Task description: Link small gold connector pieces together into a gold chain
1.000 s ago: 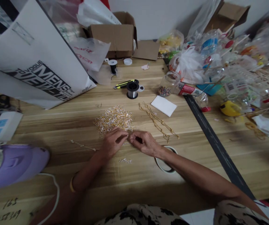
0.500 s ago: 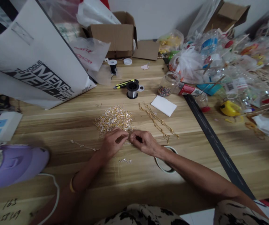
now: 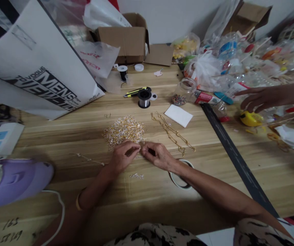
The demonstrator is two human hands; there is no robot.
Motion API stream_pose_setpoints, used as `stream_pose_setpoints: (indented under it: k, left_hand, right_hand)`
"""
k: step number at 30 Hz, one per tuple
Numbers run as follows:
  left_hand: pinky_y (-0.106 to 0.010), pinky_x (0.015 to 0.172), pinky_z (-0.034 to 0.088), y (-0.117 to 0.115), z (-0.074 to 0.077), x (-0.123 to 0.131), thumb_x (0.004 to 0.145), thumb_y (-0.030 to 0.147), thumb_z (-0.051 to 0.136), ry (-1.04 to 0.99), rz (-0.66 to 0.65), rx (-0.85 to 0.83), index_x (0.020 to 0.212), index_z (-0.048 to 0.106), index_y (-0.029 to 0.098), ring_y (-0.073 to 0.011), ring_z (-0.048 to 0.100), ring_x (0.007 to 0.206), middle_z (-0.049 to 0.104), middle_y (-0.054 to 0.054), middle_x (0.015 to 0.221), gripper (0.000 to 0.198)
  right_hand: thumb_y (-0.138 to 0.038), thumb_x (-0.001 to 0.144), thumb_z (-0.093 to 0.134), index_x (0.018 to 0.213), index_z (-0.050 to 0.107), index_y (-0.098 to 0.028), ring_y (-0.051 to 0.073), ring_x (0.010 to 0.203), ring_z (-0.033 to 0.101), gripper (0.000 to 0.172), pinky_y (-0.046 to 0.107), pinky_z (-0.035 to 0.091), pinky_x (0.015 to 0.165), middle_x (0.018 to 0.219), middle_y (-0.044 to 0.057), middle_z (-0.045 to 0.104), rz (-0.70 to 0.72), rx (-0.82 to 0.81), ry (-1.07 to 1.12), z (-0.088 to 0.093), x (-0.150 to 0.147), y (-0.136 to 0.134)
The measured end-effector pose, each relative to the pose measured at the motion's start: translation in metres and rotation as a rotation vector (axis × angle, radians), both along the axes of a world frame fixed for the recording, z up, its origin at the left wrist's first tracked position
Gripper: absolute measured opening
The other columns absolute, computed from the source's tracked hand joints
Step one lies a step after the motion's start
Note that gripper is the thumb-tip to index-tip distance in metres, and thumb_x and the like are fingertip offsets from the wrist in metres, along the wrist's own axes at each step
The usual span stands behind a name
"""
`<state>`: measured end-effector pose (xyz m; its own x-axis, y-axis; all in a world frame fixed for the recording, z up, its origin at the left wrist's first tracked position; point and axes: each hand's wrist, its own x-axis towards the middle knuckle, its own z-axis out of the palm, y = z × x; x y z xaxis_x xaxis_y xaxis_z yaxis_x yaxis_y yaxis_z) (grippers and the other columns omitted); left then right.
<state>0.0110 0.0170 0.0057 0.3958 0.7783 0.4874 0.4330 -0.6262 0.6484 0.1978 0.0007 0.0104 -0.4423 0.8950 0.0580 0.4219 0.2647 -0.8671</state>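
My left hand (image 3: 123,154) and my right hand (image 3: 156,153) meet fingertip to fingertip, both closed in a pinch. A tiny shiny bit shows at the left fingertips; what the right fingers pinch is too small to make out. A thin beaded chain (image 3: 89,159) runs from the left under my left hand, and a short length of it shows below the fingertips. Just beyond my hands lies a pile of small gold and clear jewelry pieces (image 3: 125,130). Nearer to me is a small heap of silvery bits (image 3: 137,176). Gold chains (image 3: 171,135) lie to the right.
A roll of tape (image 3: 180,187) lies under my right forearm. Beyond the pile are a wire spool (image 3: 144,99), a cutter knife (image 3: 133,92), a jar of beads (image 3: 184,92) and a white card (image 3: 179,115). At right, another person's hand (image 3: 262,97) hovers over plastic bottles and bags.
Another person's hand has come in from the right over the bottles and plastic items. My own hands have barely moved.
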Motion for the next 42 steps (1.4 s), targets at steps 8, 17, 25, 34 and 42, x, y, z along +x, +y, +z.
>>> stream_pose_setpoints:
  k: [8, 17, 25, 34, 42]
  left_hand:
    - [-0.024, 0.066, 0.051, 0.0003, -0.0017, 0.0004, 0.080, 0.013, 0.061, -0.003, 0.013, 0.016, 0.079, 0.064, 0.017, -0.0136, 0.063, 0.070, 0.068, -0.003, 0.073, 0.005]
    - [-0.024, 0.064, 0.050, 0.0000, -0.0028, 0.0010, 0.078, 0.011, 0.061, 0.007, 0.029, 0.021, 0.079, 0.064, 0.017, -0.0135, 0.063, 0.068, 0.068, -0.003, 0.072, 0.006]
    - [-0.024, 0.065, 0.050, -0.0001, -0.0023, 0.0009, 0.078, 0.011, 0.062, 0.009, 0.018, 0.011, 0.079, 0.064, 0.016, -0.0139, 0.063, 0.069, 0.068, -0.003, 0.072, 0.006]
    - [-0.025, 0.065, 0.050, 0.0005, -0.0036, 0.0005, 0.078, 0.012, 0.061, 0.017, 0.024, 0.008, 0.080, 0.065, 0.017, -0.0143, 0.062, 0.069, 0.068, -0.003, 0.072, 0.006]
    - [-0.026, 0.066, 0.051, -0.0006, -0.0020, 0.0006, 0.080, 0.013, 0.060, 0.029, 0.015, 0.018, 0.080, 0.065, 0.017, -0.0147, 0.063, 0.070, 0.068, -0.004, 0.074, 0.006]
  right_hand:
    - [-0.010, 0.079, 0.051, 0.076, 0.057, -0.016, 0.009, 0.058, 0.044, 0.008, 0.020, 0.031, 0.057, 0.066, -0.003, 0.053, 0.020, -0.003, 0.009, 0.0015, 0.0004, -0.0008]
    - [-0.012, 0.079, 0.052, 0.077, 0.058, -0.016, 0.010, 0.058, 0.047, 0.007, 0.020, 0.034, 0.058, 0.067, -0.002, 0.055, 0.023, 0.022, -0.012, 0.0018, -0.0002, -0.0010]
    - [-0.012, 0.079, 0.052, 0.078, 0.059, -0.015, 0.009, 0.059, 0.047, 0.007, 0.020, 0.033, 0.059, 0.069, -0.001, 0.057, 0.024, 0.032, -0.029, -0.0009, -0.0003, -0.0009]
    - [-0.013, 0.080, 0.052, 0.077, 0.059, -0.015, 0.010, 0.058, 0.046, 0.007, 0.020, 0.033, 0.058, 0.066, -0.002, 0.055, 0.027, 0.030, -0.021, 0.0021, -0.0004, -0.0015]
    - [-0.014, 0.080, 0.053, 0.077, 0.059, -0.016, 0.010, 0.058, 0.046, 0.007, 0.020, 0.033, 0.057, 0.066, -0.002, 0.056, 0.024, 0.020, -0.017, 0.0009, -0.0006, -0.0008]
